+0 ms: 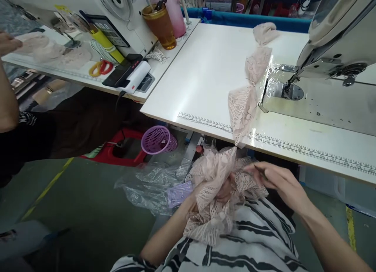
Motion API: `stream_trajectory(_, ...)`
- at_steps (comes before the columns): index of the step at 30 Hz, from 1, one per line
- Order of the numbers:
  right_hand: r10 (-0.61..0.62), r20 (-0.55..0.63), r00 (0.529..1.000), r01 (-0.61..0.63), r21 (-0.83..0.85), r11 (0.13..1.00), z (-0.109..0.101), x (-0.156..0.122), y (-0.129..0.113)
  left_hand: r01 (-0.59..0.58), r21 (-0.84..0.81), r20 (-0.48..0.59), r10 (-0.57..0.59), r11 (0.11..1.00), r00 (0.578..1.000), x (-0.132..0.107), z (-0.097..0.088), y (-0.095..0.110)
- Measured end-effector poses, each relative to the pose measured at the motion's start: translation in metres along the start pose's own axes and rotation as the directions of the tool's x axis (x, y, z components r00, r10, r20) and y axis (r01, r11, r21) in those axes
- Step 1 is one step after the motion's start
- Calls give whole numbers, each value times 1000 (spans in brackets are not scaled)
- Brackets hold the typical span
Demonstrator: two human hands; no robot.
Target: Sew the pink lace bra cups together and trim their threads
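Note:
A chain of pale pink lace pieces (245, 101) runs from the white sewing table (205, 72) down over its front edge into my lap. My left hand (225, 190) is buried in the bunched lace (211, 186) and grips it. Close beside it on the right, my right hand (276, 180) has its fingers pinched together on the lace edge. Above them, the sewing machine (331, 68) stands at the right end of the table, its needle area next to the lace chain.
A co-worker's arm (7, 99) sits at the far left by a second machine (88, 9). That table bears an amber cup (160, 25), scissors (100, 67) and a phone (122, 70). On the floor lie a purple basket (158, 139) and a plastic bag (149, 186).

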State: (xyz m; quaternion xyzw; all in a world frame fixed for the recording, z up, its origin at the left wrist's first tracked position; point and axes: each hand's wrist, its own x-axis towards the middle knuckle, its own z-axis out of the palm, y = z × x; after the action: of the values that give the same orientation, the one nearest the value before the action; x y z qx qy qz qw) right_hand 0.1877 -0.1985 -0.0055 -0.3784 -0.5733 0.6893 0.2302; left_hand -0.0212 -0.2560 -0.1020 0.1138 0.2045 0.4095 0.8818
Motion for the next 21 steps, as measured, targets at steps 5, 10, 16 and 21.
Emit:
stream_trajectory(5, 130, -136, 982, -149, -143, 978, -6, 28, 36, 43, -5, 92, -43, 999, 995, -17, 2, -10)
stream_trajectory(10, 130, -79, 988, -134, -51, 990, 5, 43, 35, 50, 14, 83, -51, 999, 995, -22, 13, -6)
stream_trajectory(16, 96, -12, 995, -96, -2, 995, 10, 53, 28, 87, 32, 89, -90, 996, 992, -19, 4, -12)
stream_trajectory(21, 78, -39, 996, -81, -90, 993, 13, 52, 30, 35, 32, -18, -34, 999, 999, -19, -9, -20)
